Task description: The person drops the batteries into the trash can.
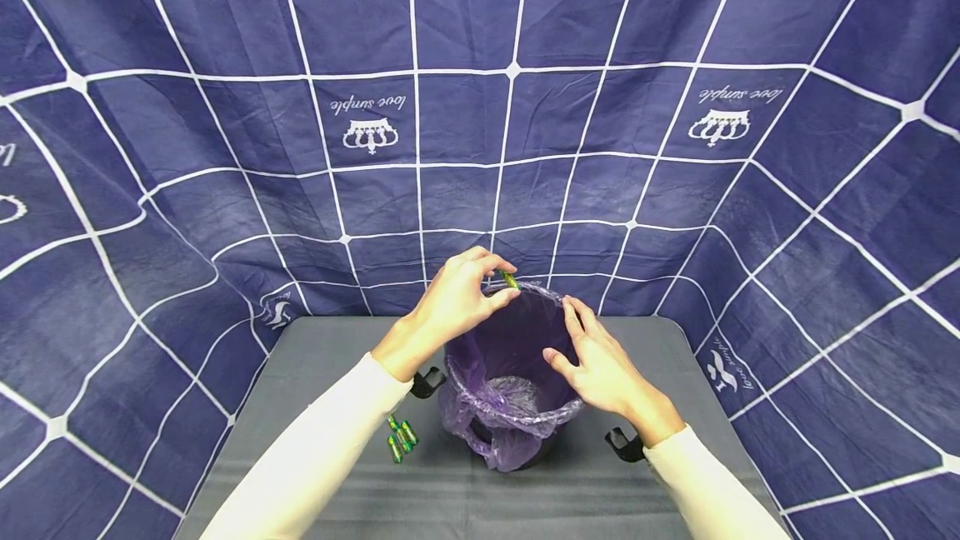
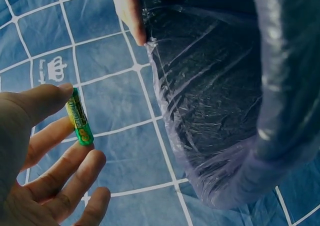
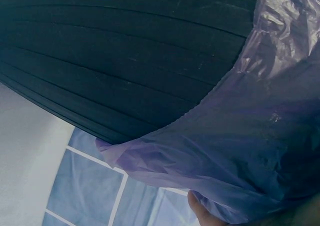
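My left hand (image 1: 463, 294) pinches a small green and yellow battery (image 2: 79, 117) between thumb and fingers. It holds the battery over the far left rim of a dark trash can (image 3: 125, 61). A thin purple bag (image 1: 504, 398) lines the can and folds down over its rim. At the opposite side, my right hand (image 1: 603, 365) rests on the bag-covered rim, fingers extended and thumb spread over the opening. In the right wrist view only a fingertip (image 3: 200, 211) shows, against the outside of the bag.
Several more green batteries (image 1: 402, 437) lie on the grey table (image 1: 330, 390), left of the can. Blue cloth (image 1: 465, 123) with white lines hangs behind the table and at both sides. A black strap piece (image 1: 626, 445) shows at each wrist.
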A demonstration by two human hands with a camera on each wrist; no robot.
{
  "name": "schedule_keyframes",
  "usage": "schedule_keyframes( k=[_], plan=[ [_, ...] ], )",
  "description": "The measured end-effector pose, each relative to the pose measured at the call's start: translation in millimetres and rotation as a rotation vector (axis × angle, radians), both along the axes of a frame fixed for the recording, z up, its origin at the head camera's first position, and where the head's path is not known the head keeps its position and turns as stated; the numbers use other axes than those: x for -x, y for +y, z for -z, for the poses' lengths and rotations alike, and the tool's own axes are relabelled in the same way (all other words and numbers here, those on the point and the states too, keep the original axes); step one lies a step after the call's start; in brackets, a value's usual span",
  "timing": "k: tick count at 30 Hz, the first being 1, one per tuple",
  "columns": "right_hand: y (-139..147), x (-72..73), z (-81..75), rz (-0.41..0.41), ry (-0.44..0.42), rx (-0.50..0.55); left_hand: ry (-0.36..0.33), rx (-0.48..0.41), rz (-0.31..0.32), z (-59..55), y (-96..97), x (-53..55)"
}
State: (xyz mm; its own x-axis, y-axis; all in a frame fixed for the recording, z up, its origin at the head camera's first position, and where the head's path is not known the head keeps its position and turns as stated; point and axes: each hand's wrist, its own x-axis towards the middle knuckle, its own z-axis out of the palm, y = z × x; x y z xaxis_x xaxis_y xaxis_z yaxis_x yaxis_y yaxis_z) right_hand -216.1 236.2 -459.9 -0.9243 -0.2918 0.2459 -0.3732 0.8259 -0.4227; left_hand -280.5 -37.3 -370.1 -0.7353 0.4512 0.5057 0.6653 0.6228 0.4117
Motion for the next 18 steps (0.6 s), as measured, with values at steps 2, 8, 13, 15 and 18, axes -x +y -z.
schedule_keyframes(
  k=[2,8,13,15,18],
  plan=[
    [-1,0.2,0.0,-0.002,0.004,0.001,0.004,0.02,-0.009,0.6,0.5,0.6],
    [-1,0.0,0.4,-0.006,0.005,0.001,0.03,0.056,-0.051,3.3,-3.8,-2.5],
    [-1,-0.1,0.5,-0.002,-0.002,-0.003,0.032,0.048,-0.062,6.9,-11.2,-7.2],
    [0,0.2,0.6,-0.002,-0.005,-0.004,0.033,0.041,-0.065,8.2,-15.0,-9.4],
    [0,0.7,0.9,0.001,-0.009,-0.006,0.043,0.033,-0.073,10.2,-21.1,-12.5]
  ],
)
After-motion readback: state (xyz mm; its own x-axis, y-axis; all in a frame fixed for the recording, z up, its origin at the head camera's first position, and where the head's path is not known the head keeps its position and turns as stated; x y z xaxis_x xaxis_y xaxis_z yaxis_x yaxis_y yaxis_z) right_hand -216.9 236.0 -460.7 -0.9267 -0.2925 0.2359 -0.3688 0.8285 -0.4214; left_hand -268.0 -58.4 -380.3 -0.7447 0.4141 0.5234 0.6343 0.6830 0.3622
